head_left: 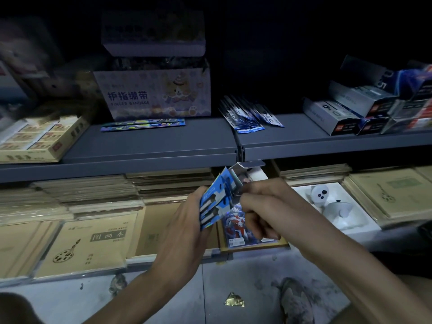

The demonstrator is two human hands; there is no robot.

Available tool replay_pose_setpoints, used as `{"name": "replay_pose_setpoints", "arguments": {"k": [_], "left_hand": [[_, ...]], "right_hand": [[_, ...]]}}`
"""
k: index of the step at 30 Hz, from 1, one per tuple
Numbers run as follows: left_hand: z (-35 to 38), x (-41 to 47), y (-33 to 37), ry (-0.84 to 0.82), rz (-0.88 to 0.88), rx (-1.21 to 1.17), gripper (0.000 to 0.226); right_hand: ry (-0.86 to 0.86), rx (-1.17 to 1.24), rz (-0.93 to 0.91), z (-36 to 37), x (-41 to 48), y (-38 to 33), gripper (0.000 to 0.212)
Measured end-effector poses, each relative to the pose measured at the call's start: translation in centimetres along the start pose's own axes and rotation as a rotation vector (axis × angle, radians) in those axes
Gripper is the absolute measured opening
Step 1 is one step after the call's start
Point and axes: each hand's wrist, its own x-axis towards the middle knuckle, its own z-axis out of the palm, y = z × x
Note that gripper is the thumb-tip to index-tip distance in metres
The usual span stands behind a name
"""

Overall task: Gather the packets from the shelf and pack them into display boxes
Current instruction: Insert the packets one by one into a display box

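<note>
inspector: left hand [187, 216] is closed round a fanned bundle of blue packets [214, 204], held in front of the lower shelf. right hand [259, 206] is pinched on the open flap end of a small display box [240, 181], which touches the top of the bundle.

clerk: and the surroundings, largest first?

inspector: grey upper shelf [163, 141] runs the full width. on it, a pale carton [154, 92] printed "finger bandage" under blue chinese characters, with a cartoon bear. to the right, a stack of grey boxes [346, 108] with red labels; one shows "0.5", the rest too small to read. far left, a tan tray of small cartons [39, 139], print illegible.

clerk: more of the task's stock?

inspector: a loose pile of blue packets [247, 115] lies on the upper shelf, between the carton and the grey boxes, well apart from both hands. writing blurred.

clerk: below?

inspector: brown sketchbooks [93, 244] with chinese titles, a white toy figure [327, 199] in a tray, a card with a red and blue hero figure [233, 223] just under the hands. gold foil scrap [235, 300] on the floor.
</note>
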Motion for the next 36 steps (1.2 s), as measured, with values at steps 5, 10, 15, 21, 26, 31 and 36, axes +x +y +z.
{"name": "replay_pose_setpoints", "arguments": {"k": [5,10,15,21,26,31,36], "left_hand": [[-0.4,0.0,0.0,0.023,0.018,-0.064,0.063],[-1.5,-0.5,-0.8,0.021,-0.025,-0.095,0.061],[-3.0,-0.8,-1.8,0.074,-0.051,-0.142,0.047],[-5.6,-1.6,-3.7,0.163,-0.175,-0.302,0.042],[-8.2,-2.3,-5.9,0.244,-0.232,-0.319,0.035],[-10.2,-2.1,-7.6,0.32,-0.283,-0.435,0.035],[-11.4,-1.8,-7.4,0.358,-0.259,-0.474,0.034]], "right_hand": [[0.053,0.059,-0.085,0.2,-0.1,0.2,0.025],[0.104,0.055,-0.182,1.0,-0.3,0.1,0.028],[0.158,0.071,-0.305,2.2,0.0,-0.7,0.038],[0.167,0.11,-0.471,3.9,2.1,-2.1,0.03],[0.189,0.076,-0.53,6.1,5.1,-3.3,0.029],[0.364,-0.151,-0.615,7.3,11.0,-5.3,0.019],[0.445,-0.657,-0.748,7.0,17.7,-7.8,0.023]]}}
